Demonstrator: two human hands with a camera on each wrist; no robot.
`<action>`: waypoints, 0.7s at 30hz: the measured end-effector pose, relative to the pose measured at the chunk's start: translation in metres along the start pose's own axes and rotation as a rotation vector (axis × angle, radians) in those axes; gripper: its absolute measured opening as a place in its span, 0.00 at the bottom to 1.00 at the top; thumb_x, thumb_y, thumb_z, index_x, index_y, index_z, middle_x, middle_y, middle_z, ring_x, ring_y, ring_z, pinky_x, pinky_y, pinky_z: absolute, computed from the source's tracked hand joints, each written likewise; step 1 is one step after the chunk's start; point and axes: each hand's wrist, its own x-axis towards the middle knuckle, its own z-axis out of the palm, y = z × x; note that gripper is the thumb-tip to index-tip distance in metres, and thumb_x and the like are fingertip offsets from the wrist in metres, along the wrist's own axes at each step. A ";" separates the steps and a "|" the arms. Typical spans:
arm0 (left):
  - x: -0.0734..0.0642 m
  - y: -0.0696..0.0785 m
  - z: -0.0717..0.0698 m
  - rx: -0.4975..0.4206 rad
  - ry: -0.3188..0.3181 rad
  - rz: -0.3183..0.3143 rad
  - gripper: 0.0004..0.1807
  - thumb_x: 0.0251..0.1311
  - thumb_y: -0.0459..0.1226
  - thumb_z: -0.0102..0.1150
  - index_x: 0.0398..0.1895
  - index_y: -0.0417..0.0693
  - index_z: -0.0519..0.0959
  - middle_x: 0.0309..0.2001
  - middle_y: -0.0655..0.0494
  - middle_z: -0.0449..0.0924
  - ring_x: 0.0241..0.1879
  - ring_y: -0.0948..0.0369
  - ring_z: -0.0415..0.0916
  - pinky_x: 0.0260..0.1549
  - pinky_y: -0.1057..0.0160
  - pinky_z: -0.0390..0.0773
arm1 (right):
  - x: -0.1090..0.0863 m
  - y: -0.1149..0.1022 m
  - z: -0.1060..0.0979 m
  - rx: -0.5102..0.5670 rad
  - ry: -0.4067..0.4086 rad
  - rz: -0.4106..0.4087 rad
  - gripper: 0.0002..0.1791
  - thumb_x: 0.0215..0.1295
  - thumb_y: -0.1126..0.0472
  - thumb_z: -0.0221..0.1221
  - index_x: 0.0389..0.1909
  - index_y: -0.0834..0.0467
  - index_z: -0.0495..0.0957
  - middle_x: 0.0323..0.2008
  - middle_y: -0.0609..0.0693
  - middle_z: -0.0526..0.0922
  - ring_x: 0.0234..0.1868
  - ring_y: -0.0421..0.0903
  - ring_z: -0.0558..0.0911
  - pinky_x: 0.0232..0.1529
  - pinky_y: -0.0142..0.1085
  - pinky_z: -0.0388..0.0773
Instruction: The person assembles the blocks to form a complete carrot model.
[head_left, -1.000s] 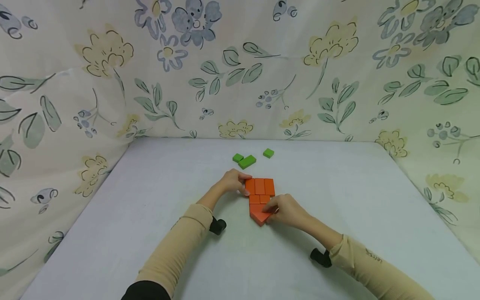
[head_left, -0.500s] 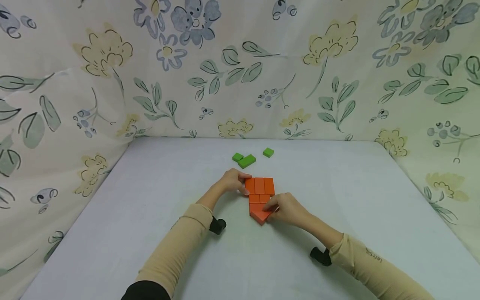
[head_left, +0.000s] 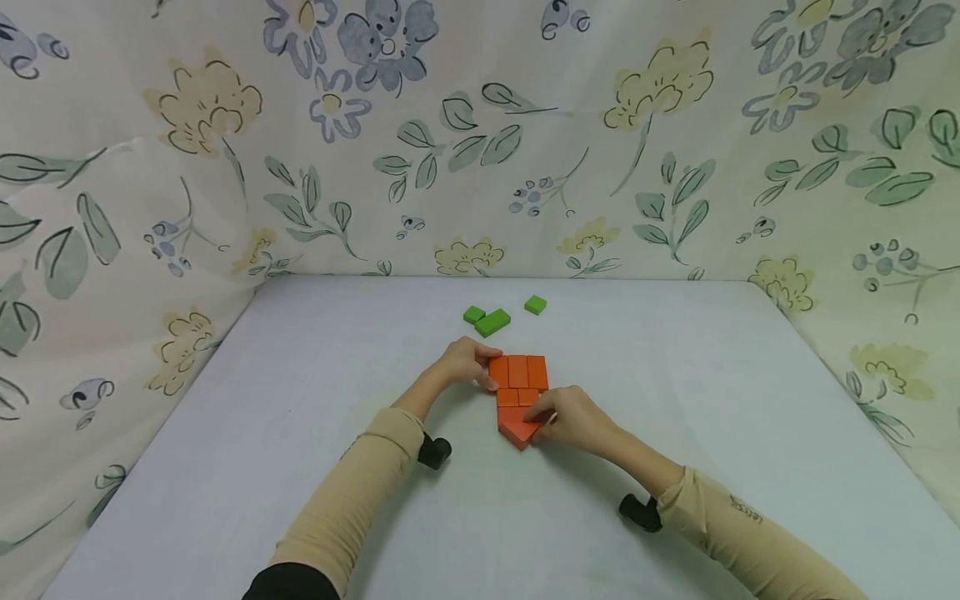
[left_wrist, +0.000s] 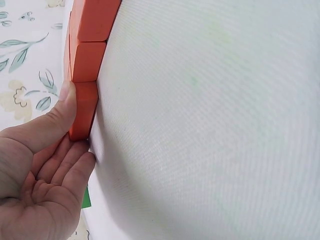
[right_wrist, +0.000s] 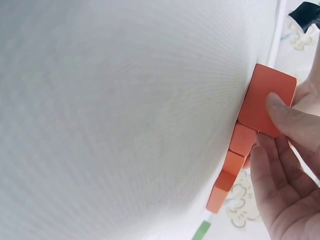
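Orange blocks lie fitted together in the middle of the white table in the head view. Three rectangular blocks (head_left: 518, 372) form the far row, with two smaller blocks (head_left: 528, 397) below them. A pointed, triangle-like block (head_left: 512, 423) makes up the near end. My left hand (head_left: 461, 364) pinches the far-left block (left_wrist: 86, 102) between thumb and fingers at its outer corner. My right hand (head_left: 576, 421) grips the pointed block, thumb on its square side face (right_wrist: 262, 100) in the right wrist view. Fingers partly cover that block's right side.
Behind the orange blocks lie three green pieces: a longer block (head_left: 492, 322), a small one (head_left: 474, 314) touching or close to it, and another small one (head_left: 536, 304) to the right. A flower-patterned cloth (head_left: 465, 183) hangs along the table's (head_left: 705, 375) back and sides.
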 end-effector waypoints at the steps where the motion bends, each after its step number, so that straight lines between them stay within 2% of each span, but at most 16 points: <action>1: 0.000 0.000 0.000 0.000 0.002 0.000 0.34 0.45 0.31 0.76 0.60 0.46 0.78 0.62 0.50 0.74 0.57 0.58 0.69 0.56 0.60 0.68 | 0.000 0.000 0.000 0.003 0.000 -0.003 0.11 0.47 0.69 0.73 0.35 0.64 0.87 0.33 0.48 0.86 0.37 0.44 0.82 0.37 0.31 0.78; 6: -0.001 0.000 0.000 -0.003 0.005 0.002 0.34 0.45 0.30 0.76 0.60 0.45 0.78 0.62 0.50 0.74 0.55 0.58 0.68 0.56 0.59 0.68 | 0.000 0.000 -0.004 0.018 -0.026 -0.018 0.11 0.49 0.70 0.72 0.36 0.64 0.86 0.33 0.49 0.86 0.36 0.44 0.82 0.37 0.31 0.78; 11: -0.001 0.000 -0.001 -0.010 0.000 -0.005 0.34 0.45 0.30 0.75 0.61 0.46 0.77 0.63 0.50 0.73 0.55 0.59 0.68 0.56 0.59 0.68 | 0.008 0.001 -0.021 0.061 -0.088 0.000 0.11 0.51 0.73 0.68 0.38 0.65 0.85 0.36 0.52 0.86 0.37 0.46 0.82 0.38 0.34 0.80; 16: 0.000 0.001 -0.001 -0.009 -0.004 -0.013 0.33 0.46 0.31 0.75 0.61 0.46 0.77 0.63 0.50 0.74 0.52 0.60 0.68 0.55 0.59 0.68 | 0.030 0.004 -0.046 0.051 -0.064 0.045 0.12 0.56 0.71 0.66 0.42 0.68 0.83 0.38 0.57 0.86 0.39 0.49 0.83 0.41 0.38 0.80; 21: 0.002 -0.002 0.000 -0.009 -0.016 -0.015 0.33 0.47 0.32 0.75 0.61 0.46 0.77 0.61 0.50 0.75 0.44 0.60 0.67 0.47 0.63 0.69 | 0.064 0.016 -0.058 0.022 0.000 0.098 0.11 0.63 0.70 0.62 0.45 0.69 0.83 0.39 0.58 0.86 0.40 0.51 0.83 0.43 0.41 0.80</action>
